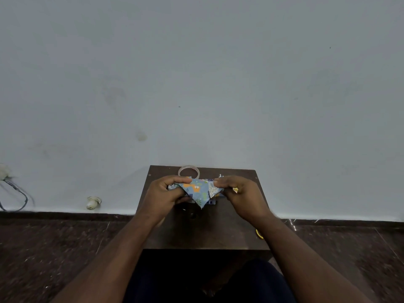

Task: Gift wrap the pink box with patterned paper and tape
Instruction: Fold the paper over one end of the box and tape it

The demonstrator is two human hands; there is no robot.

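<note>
A small parcel covered in blue patterned paper [197,190] is held just above the dark wooden table [205,235]. The near end of the paper forms a triangular flap pointing toward me. My left hand [164,194] grips the parcel's left side, and my right hand [238,194] pinches its right side. The pink box itself is hidden under the paper. A clear tape roll [189,171] lies on the table just behind the parcel.
A yellow-handled object [259,234] peeks out beside my right forearm at the table's right edge. The table stands against a pale wall; cables [15,193] and a white fitting [93,202] sit along the wall at floor level, left.
</note>
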